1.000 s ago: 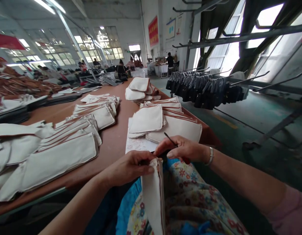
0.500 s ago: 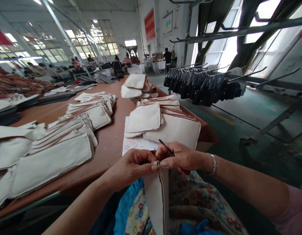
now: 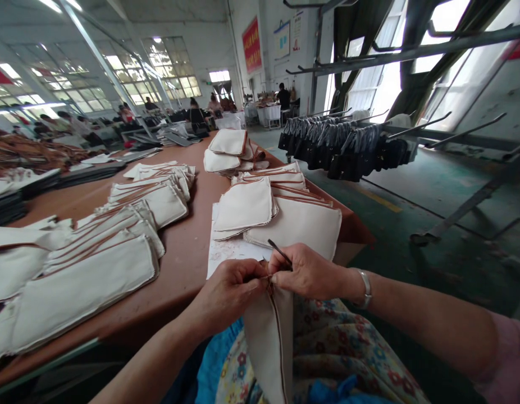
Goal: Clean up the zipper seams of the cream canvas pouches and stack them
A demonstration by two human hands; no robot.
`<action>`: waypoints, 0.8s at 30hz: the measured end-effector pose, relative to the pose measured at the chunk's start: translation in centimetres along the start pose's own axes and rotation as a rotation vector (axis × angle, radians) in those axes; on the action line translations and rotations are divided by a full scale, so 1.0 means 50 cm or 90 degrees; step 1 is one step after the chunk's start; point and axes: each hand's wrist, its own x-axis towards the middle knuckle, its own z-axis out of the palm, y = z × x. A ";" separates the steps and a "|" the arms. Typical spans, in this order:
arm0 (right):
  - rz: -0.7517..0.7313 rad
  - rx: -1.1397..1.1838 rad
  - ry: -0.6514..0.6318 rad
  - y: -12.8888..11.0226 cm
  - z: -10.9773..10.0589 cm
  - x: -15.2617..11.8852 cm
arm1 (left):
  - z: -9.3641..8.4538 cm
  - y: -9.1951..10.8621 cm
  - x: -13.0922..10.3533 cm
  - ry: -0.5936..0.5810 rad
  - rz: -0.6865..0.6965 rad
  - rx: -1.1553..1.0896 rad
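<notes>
A white leather-like panel piece (image 3: 268, 342) with a dark brown-edged seam down its middle hangs upright over my lap. My left hand (image 3: 230, 292) is closed, pinching the top end of this piece between thumb and fingers. My right hand (image 3: 306, 272) is closed beside it, its thumb and fingertips meeting the left ones at the brown top end. A thin dark tool (image 3: 280, 252) pokes out of the right hand at an upward slant; the rest of it is hidden in the palm. What lies exactly between the fingertips is too small to tell.
White pieces with brown edges lie in an overlapping row (image 3: 95, 280) on the left of the brown-covered table (image 3: 184, 235). More white pieces (image 3: 302, 224) are stacked just beyond my hands. A metal rack (image 3: 454, 213) with hanging black items (image 3: 340, 148) stands at right. People sit farther back.
Both hands stay at the top of the white piece, fingertips now drawn closer together, with the right hand tilted more upright. The view has shifted slightly.
</notes>
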 end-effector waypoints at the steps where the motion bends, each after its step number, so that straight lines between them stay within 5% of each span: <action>1: -0.005 -0.009 0.008 -0.001 0.001 -0.003 | 0.002 -0.001 0.000 0.003 0.006 0.002; 11: -0.028 0.021 -0.010 0.010 -0.002 -0.007 | 0.014 0.001 -0.004 0.064 0.018 0.095; 16: -0.021 0.054 0.018 0.014 0.005 -0.005 | -0.002 -0.010 0.006 -0.063 -0.003 0.025; 24: -0.350 -0.112 0.034 0.034 -0.004 -0.032 | 0.007 -0.022 -0.011 -0.099 -0.028 -0.293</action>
